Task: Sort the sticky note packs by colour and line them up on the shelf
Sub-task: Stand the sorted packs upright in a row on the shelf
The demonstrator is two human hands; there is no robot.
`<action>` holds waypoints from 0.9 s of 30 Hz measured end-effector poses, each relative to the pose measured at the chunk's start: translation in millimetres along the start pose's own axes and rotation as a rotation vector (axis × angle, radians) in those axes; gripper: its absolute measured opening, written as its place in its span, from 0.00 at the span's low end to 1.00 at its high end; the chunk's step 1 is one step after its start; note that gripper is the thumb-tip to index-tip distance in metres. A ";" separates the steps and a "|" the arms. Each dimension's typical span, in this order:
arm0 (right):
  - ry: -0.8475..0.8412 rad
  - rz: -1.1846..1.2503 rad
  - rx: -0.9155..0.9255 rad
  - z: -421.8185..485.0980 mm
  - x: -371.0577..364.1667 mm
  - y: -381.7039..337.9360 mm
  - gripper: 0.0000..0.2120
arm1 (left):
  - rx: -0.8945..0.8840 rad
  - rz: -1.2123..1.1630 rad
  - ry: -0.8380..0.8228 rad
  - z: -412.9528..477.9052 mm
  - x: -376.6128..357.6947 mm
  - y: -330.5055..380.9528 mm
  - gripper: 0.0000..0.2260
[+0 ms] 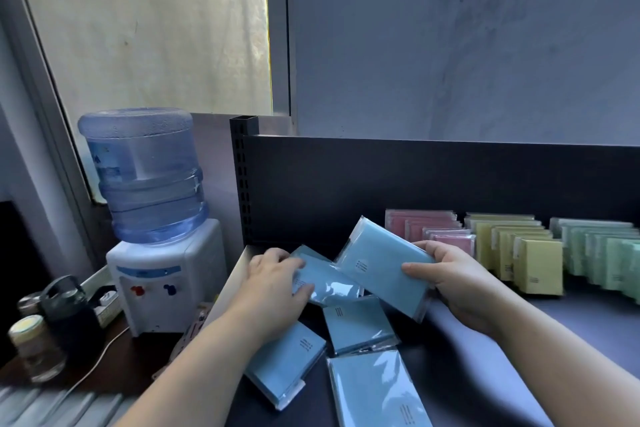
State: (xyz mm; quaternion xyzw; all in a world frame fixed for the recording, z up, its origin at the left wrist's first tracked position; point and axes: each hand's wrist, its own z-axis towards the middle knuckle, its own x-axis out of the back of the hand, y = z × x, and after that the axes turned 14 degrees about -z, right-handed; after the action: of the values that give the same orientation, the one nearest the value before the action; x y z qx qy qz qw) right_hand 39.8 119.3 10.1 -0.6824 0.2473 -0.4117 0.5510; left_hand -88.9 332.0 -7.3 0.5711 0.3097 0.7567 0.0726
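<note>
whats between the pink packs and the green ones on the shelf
The row of yellow packs, standing upright between the pink row and the green row, as the head view shows.

Dim, cool, bluish overall; daylight from frosted window [145,28] far left, only bright area (slightly washed out); wall [467,45] far right in flat grey shade; shelf [485,322] surface dark, back panel near black; white glare patches on wrapper of centre blue pack [329,284] and nearest blue pack [377,392]; raised blue pack [381,267] evenly lit; soft highlights on water bottle [145,163]; green packs [602,253] at right edge blurred; wide-angle bend strong at edges, window frame [277,28] leaning; near left corner smeared, out of focus; fine detail soft throughout.
</note>
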 end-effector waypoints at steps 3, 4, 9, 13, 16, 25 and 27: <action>-0.031 -0.037 -0.018 4.4 -5.3 -5.2 0.10 | 0.134 0.019 0.006 10.1 -0.3 -4.8 0.21; -0.047 -0.059 -0.023 6.9 -8.9 -8.4 0.10 | 0.152 0.006 -0.008 12.0 -0.6 -6.2 0.20; -0.169 -0.215 0.008 22.4 -38.0 -22.5 0.08 | 0.200 -0.197 -0.003 15.6 0.1 -15.1 0.19; -0.211 -0.539 0.015 32.9 -56.8 -22.8 0.07 | 0.198 -0.456 -0.010 16.2 0.1 -26.7 0.18; -0.278 -0.642 -0.013 34.4 -59.1 -24.3 0.10 | 0.241 -0.723 -0.004 15.3 3.5 -33.7 0.21; -0.155 -0.852 0.296 26.7 -67.1 -60.3 0.10 | 0.071 -0.985 0.160 13.0 5.9 -27.2 0.20; -0.133 -0.885 0.423 25.3 -71.8 -67.1 0.10 | 0.041 -1.033 0.128 13.8 5.8 -27.5 0.31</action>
State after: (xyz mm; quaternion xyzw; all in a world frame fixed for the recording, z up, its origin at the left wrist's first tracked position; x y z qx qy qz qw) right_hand 14.5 208.1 52.1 -0.6198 -0.1909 -0.6029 0.4646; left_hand -85.0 362.0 -15.6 0.2978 0.5698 0.6494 0.4061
